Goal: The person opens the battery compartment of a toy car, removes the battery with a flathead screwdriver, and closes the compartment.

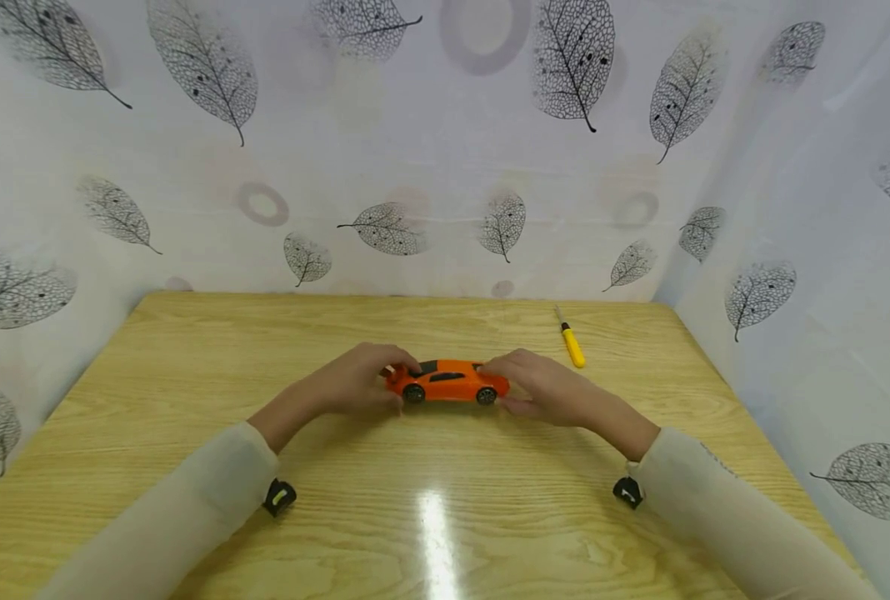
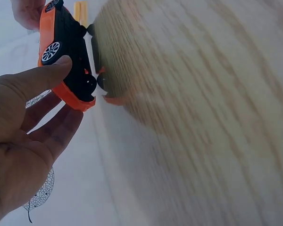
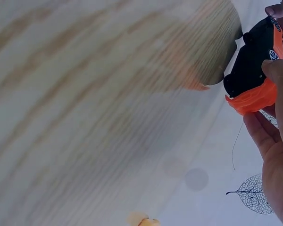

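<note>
An orange toy car [image 1: 448,382] with black wheels is held between both hands near the middle of the table, side on in the head view. My left hand [image 1: 362,379] grips its left end, with the thumb at a wheel and the underside in the left wrist view. At the other end my right hand [image 1: 542,387] pinches the car, thumb near a wheel and fingers under the orange bodywork in the right wrist view. The car's black underside [image 2: 71,47] is tilted up off the tabletop, its far wheels close to the surface.
A screwdriver [image 1: 573,346] with a yellow handle lies at the back right of the wooden table [image 1: 265,333]. Behind the table and along its sides hangs a white curtain [image 1: 430,167] printed with leaves. Each sleeve cuff has a small black device beneath it.
</note>
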Demonstrator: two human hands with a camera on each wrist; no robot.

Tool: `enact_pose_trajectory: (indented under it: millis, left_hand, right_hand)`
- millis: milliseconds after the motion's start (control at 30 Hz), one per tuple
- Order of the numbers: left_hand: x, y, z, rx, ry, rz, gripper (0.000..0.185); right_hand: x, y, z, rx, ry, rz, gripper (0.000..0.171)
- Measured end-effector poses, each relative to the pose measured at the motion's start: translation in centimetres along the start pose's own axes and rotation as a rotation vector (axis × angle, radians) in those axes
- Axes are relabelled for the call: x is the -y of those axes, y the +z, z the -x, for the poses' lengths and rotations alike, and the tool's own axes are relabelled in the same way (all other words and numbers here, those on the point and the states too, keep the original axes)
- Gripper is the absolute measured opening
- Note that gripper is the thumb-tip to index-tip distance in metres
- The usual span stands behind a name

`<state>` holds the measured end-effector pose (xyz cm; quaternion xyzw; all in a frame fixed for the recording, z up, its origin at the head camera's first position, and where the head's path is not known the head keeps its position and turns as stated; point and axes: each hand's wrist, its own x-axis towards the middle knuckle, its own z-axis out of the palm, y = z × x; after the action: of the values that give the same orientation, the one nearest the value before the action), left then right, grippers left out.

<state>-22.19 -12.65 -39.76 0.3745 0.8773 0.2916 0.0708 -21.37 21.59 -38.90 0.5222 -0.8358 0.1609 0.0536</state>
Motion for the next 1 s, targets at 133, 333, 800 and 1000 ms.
enact_pose_trajectory:
  millis: [133,333,800,1000]
  left_hand:
    - [0.2,-0.2,-0.1,0.005,-0.009,0.072,0.046]
    - [0.3,-0.4,-0.1,0.014,-0.033,0.177,0.043]
    - [1.0,-0.9,-0.9,0.001,-0.078,0.267,0.035]
    - [1.4,-1.2,-0.9,-0.015,-0.122,0.271,0.034]
  right_hand:
    - [-0.5,0.3,0.2,0.0,0.046,-0.034,0.044]
    - [-0.9,0.2,0.2,-0.023,0.049,-0.058,0.042]
    - [-2.2,0.1,0.1,-0.089,0.071,-0.214,0.041]
    - [-3.0,0.5,0.0,-0.12,0.087,-0.26,0.041]
